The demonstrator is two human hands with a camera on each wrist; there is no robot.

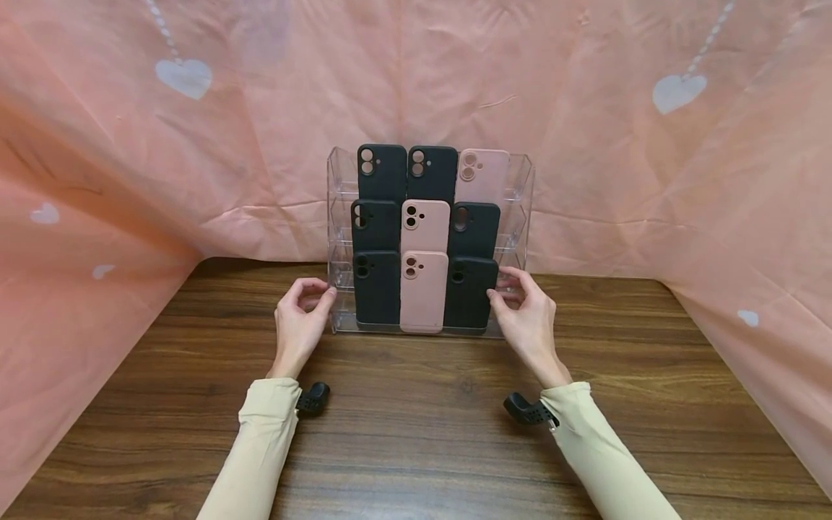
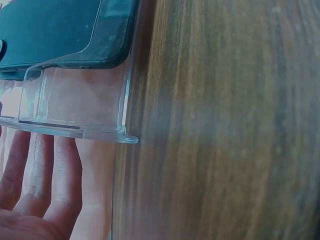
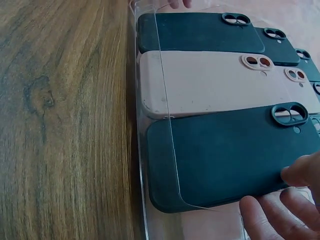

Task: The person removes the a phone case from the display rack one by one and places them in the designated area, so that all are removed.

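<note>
A clear acrylic display stand (image 1: pixel 344 324) holds several phone cases in stepped rows. At the front right is a black phone case (image 1: pixel 471 296); my right hand (image 1: pixel 529 318) pinches its right edge, thumb on its face and fingers along its side. In the right wrist view, that black case (image 3: pixel 225 155) leans a little askew beside a pink case (image 3: pixel 200 82). My left hand (image 1: pixel 302 318) is at the stand's left side, thumb by the front edge. In the left wrist view, its fingers (image 2: pixel 62 175) reach to the outside of the clear side wall (image 2: pixel 75 131).
A black case (image 1: pixel 377 296) and a pink case (image 1: pixel 424 296) share the front row. More black and pink cases stand in the rows behind. The wooden table (image 1: pixel 416 426) meets a pink cloth backdrop (image 1: pixel 260 144) with white hearts behind the stand.
</note>
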